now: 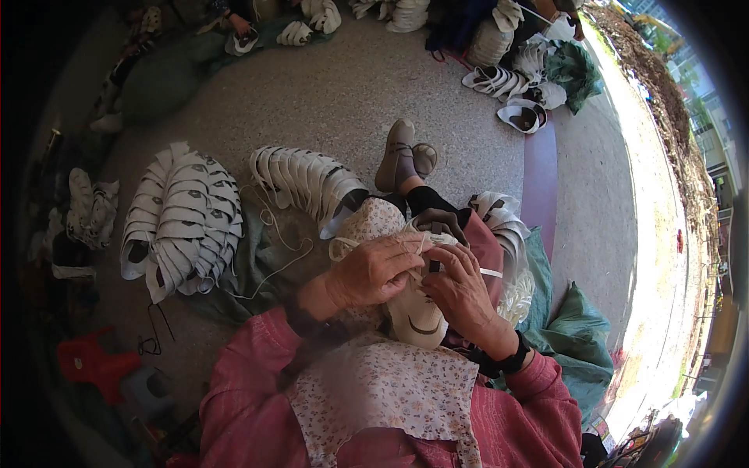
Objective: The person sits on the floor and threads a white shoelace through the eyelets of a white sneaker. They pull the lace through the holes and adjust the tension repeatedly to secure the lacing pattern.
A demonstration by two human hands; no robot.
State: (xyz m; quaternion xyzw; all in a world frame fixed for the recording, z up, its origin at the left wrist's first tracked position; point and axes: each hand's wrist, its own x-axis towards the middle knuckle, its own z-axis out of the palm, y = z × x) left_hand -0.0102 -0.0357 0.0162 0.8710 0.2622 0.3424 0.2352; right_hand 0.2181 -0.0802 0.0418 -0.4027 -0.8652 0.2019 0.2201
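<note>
A beige shoe upper (417,318) lies in my lap, its rounded toe toward me with a dark curved mark on it. My left hand (376,269) is closed in a pinch over its lacing area, on a pale shoelace (341,246) that loops out beside the fingers. My right hand (464,292) curls over the other side of the upper, fingertips gripping its edge near the opening. A short white strip sticks out past the right hand's knuckles. Both hands nearly meet, so the eyelets between them are mostly hidden.
Stacks of nested white shoe uppers (183,222) stand at left, with another row (308,181) ahead and more at my right hip. White laces (516,298) are bundled beside green sacking (577,335). A red stool (97,364) stands at lower left. Other people with uppers are across the floor.
</note>
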